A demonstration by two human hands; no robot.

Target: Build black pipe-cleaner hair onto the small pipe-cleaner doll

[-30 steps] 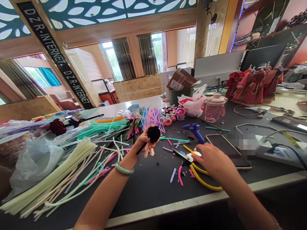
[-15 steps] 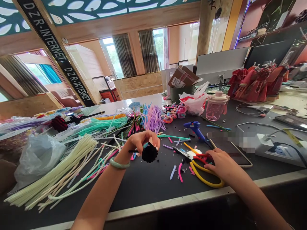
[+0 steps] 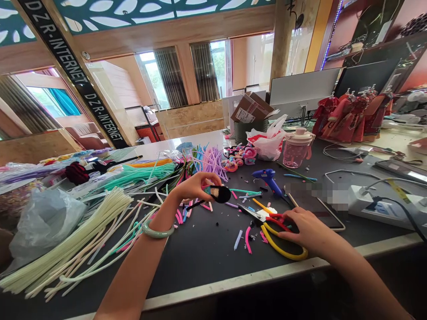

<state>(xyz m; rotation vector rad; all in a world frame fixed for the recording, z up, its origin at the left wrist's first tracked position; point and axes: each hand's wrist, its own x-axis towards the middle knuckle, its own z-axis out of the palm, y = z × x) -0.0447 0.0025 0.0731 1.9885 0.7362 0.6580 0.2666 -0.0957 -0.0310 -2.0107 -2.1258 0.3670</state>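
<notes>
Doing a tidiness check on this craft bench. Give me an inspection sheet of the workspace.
Surface: dark grey bench, littered with scraps.
Job's things: black fluffy pompom pinched in the left hand; right hand on yellow-handled scissors.
Clutter: pipe-cleaner offcuts, blue hot glue gun, pale pipe cleaners.
Cables: white power strip with black cable.
Surroundings: red-dressed dolls, cardboard box.

A craft workshop: pipe cleaners (image 3: 76, 238) heaped beside a glue gun (image 3: 267, 181).
</notes>
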